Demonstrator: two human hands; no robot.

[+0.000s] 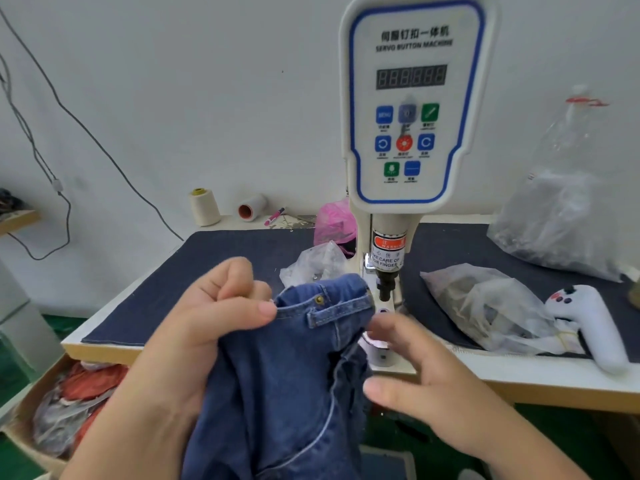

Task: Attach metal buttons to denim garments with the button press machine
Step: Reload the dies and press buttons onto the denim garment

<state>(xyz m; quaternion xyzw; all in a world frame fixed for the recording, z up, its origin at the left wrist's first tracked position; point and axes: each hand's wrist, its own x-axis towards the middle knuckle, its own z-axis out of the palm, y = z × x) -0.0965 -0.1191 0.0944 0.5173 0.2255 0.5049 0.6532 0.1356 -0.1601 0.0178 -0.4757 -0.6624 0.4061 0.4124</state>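
Observation:
A blue denim garment hangs off the table's front edge, its waistband raised toward the white button press machine. A brass metal button sits on the waistband beside a belt loop. My left hand grips the waistband, thumb pressed on the fabric's left edge. My right hand, blurred, has its fingers spread at the waistband's right end, just in front of the machine's lower die; whether it pinches the cloth is unclear. The black punch hangs just above the waistband's right end.
Dark cloth covers the table. Clear plastic bags lie right of the machine, a larger one behind. A white handheld controller lies at the right edge. Thread cones, a pink bag, a scrap box lower left.

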